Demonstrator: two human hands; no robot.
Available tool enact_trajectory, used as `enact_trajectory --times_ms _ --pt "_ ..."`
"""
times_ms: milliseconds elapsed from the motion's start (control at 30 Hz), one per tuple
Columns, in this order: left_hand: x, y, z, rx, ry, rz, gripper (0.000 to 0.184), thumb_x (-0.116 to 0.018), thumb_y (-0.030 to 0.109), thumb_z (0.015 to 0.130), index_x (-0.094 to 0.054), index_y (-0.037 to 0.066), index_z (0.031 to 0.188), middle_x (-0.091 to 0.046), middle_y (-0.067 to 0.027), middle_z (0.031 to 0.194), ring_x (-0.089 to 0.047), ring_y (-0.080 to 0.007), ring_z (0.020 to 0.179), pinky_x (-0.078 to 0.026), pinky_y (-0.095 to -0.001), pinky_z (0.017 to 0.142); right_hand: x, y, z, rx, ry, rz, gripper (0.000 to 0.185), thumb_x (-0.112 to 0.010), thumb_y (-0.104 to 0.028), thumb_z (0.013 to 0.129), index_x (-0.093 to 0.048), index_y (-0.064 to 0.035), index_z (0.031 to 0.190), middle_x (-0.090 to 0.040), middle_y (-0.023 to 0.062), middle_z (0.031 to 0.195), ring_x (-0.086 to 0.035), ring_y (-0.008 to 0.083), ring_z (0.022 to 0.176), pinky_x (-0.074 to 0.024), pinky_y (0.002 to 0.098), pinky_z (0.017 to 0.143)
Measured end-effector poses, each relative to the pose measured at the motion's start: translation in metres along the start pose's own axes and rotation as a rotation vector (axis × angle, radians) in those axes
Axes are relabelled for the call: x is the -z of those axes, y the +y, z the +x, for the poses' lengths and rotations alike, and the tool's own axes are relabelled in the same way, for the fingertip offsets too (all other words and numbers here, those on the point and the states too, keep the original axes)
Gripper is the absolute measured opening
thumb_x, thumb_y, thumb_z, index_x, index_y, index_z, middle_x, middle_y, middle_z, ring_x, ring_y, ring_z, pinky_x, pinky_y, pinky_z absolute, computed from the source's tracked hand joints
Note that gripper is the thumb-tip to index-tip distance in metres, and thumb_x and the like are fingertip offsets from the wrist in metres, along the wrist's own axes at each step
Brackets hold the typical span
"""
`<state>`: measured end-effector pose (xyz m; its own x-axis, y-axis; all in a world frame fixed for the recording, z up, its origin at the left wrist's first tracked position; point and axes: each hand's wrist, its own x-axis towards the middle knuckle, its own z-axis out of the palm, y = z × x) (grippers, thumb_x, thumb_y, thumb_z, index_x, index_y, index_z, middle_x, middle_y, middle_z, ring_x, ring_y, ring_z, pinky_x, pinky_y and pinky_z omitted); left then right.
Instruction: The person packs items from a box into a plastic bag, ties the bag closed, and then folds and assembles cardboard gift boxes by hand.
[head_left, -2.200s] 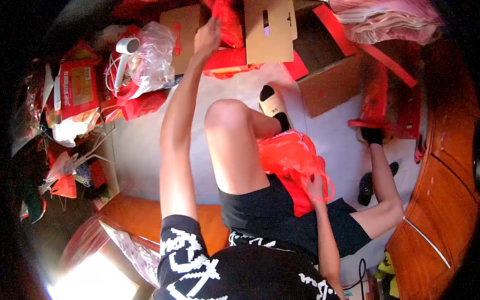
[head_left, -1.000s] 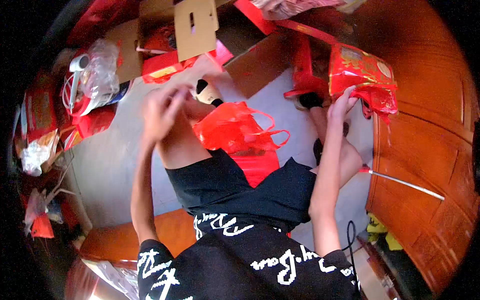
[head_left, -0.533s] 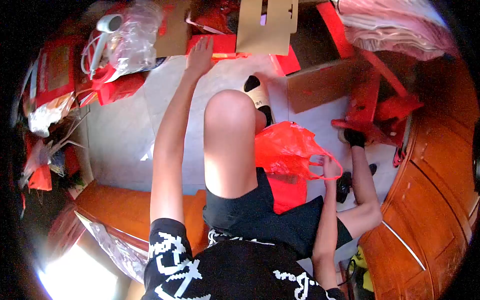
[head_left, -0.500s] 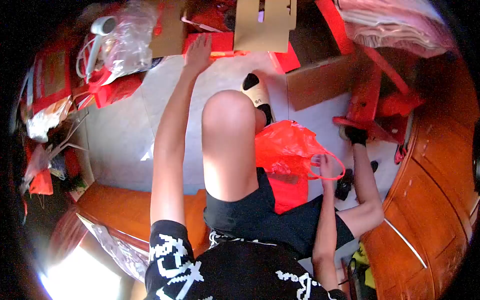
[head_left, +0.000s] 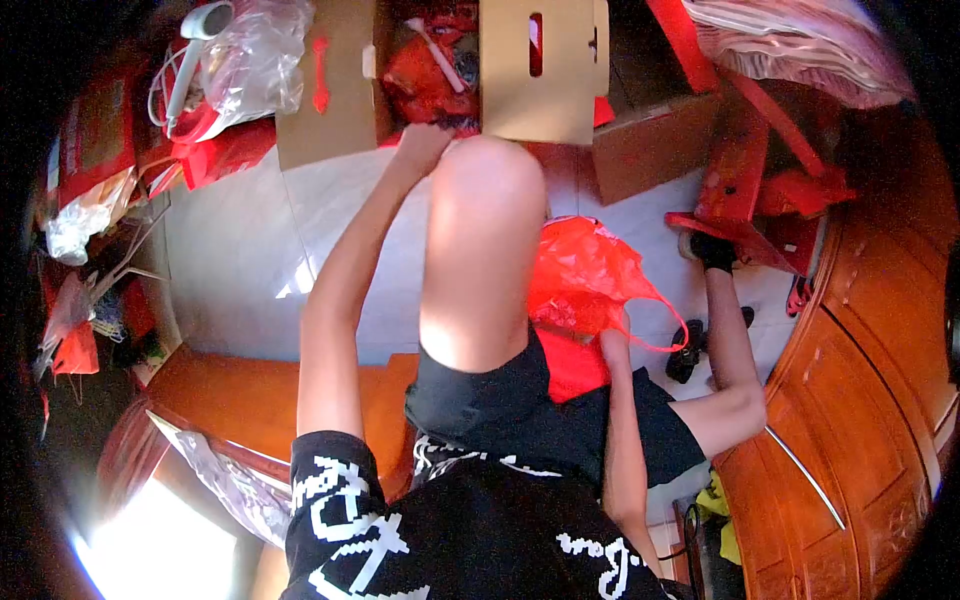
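My left hand is at the near edge of an open cardboard box, its fingers bent over the rim beside my raised knee. Inside the box lie red packages and a white stick-like item. A thin red plastic bag rests between my legs, its handle loop hanging to the right. Beneath it is a flat red item. My right hand reaches to the bag's lower edge, where the bag hides its fingers.
A white hair-dryer-like device and clear plastic are at the upper left. Another cardboard box stands right of the open one, near striped folded cloth. Dark shoes sit on the floor. Wooden panelling borders the right side.
My left hand has gone from spread to bent over the box rim, and the box has come nearer. My right hand has moved from the bag's handle to its lower edge.
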<state>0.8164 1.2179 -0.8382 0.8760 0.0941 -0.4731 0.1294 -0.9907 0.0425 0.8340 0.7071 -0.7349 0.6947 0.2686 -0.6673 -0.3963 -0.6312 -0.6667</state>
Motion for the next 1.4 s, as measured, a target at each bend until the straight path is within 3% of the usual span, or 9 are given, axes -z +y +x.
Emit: enact_trajectory --times_ms 300,433,500,600,700,967,1033,1233,1400 --pt "-0.021 0.095 -0.098 -0.026 -0.056 -0.132 0.04 -0.063 0.012 0.083 -0.061 0.007 0.122 -0.069 -0.014 0.073 -0.071 -0.0311 0.073 -0.055 -0.0475 0.06 -0.029 -0.003 -0.05 0.147 0.123 -0.563 0.028 -0.055 -0.009 0.08 -0.061 0.0098 0.1 -0.064 0.0304 0.1 -0.058 0.0501 0.097 -0.0447 0.0558 0.087" --pt "-0.065 0.085 -0.088 -0.126 -0.178 -0.647 0.059 -0.061 0.007 0.074 -0.057 0.004 0.133 -0.069 -0.0224 0.099 -0.071 -0.0355 0.081 -0.057 -0.0472 0.065 -0.029 0.005 -0.04 0.146 0.061 -0.615 0.026 -0.057 -0.013 0.078 -0.062 0.0114 0.087 -0.063 0.0329 0.093 -0.059 0.0505 0.089 -0.0449 0.0569 0.081" --pt "-0.069 0.054 -0.085 -0.059 0.205 -0.59 0.06 -0.057 0.003 0.072 -0.059 0.007 0.131 -0.059 -0.0244 0.124 -0.06 -0.0374 0.109 -0.05 -0.049 0.09 -0.026 0.013 -0.045 0.157 0.057 -0.563 0.026 -0.058 -0.013 0.078 -0.061 0.012 0.082 -0.062 0.0336 0.089 -0.059 0.0501 0.086 -0.0453 0.0567 0.079" --pt "-0.052 0.022 -0.081 0.389 0.591 -0.403 0.061 -0.063 0.018 0.08 -0.05 0.001 0.137 -0.051 -0.0295 0.14 -0.048 -0.0385 0.135 -0.038 -0.049 0.112 -0.029 -0.002 -0.039 0.084 0.021 -0.551 0.026 -0.058 -0.013 0.078 -0.06 0.0126 0.078 -0.062 0.0333 0.083 -0.06 0.0493 0.082 -0.046 0.0559 0.075" --pt "-0.042 0.013 -0.065 0.846 0.167 -1.133 0.076 -0.069 0.039 0.083 -0.042 -0.002 0.141 -0.054 -0.0322 0.136 -0.053 -0.0416 0.13 -0.041 -0.0469 0.11 -0.028 0.0 -0.041 0.007 0.024 -0.607 0.026 -0.058 -0.013 0.079 -0.06 0.0128 0.079 -0.063 0.032 0.082 -0.061 0.0484 0.08 -0.0458 0.0557 0.073" --pt "-0.182 -0.011 -0.011 0.614 0.269 -1.34 0.097 -0.078 0.056 0.073 -0.04 -0.001 0.142 -0.06 -0.0305 0.13 -0.059 -0.0409 0.122 -0.047 -0.0454 0.104 -0.027 -0.004 -0.034 0.092 0.025 -0.493 0.028 -0.062 -0.014 0.084 -0.06 0.0138 0.087 -0.064 0.0319 0.079 -0.066 0.0372 0.075 -0.0477 0.0487 0.069" --pt "-0.06 0.045 -0.049 0.724 0.095 -1.037 0.086 -0.077 0.048 0.076 -0.042 0.003 0.141 -0.062 -0.0293 0.126 -0.062 -0.0415 0.117 -0.048 -0.0481 0.101 -0.024 -0.005 -0.04 0.02 -0.004 -0.61 0.025 -0.061 -0.011 0.082 -0.06 0.0134 0.088 -0.064 0.0315 0.08 -0.066 0.0386 0.076 -0.0481 0.0488 0.069" --pt "-0.049 0.076 -0.072 0.361 0.262 -0.901 0.085 -0.076 0.041 0.077 -0.041 0.006 0.146 -0.062 -0.0281 0.125 -0.061 -0.0418 0.116 -0.048 -0.0483 0.1 -0.028 -0.006 -0.039 0.179 0.084 -0.55 0.022 -0.059 -0.008 0.078 -0.061 0.0126 0.085 -0.064 0.0321 0.081 -0.066 0.0425 0.078 -0.0484 0.0493 0.069" --pt "-0.028 0.069 -0.096 0.192 0.081 -1.003 0.076 -0.075 0.036 0.079 -0.046 0.008 0.144 -0.054 -0.0262 0.137 -0.054 -0.0422 0.125 -0.043 -0.0464 0.108 -0.026 0.008 -0.037 0.098 -0.007 -0.521 0.04 -0.056 -0.008 0.08 -0.064 0.0025 0.118 -0.065 0.0267 0.117 -0.059 0.0457 0.111 -0.0458 0.0498 0.097"
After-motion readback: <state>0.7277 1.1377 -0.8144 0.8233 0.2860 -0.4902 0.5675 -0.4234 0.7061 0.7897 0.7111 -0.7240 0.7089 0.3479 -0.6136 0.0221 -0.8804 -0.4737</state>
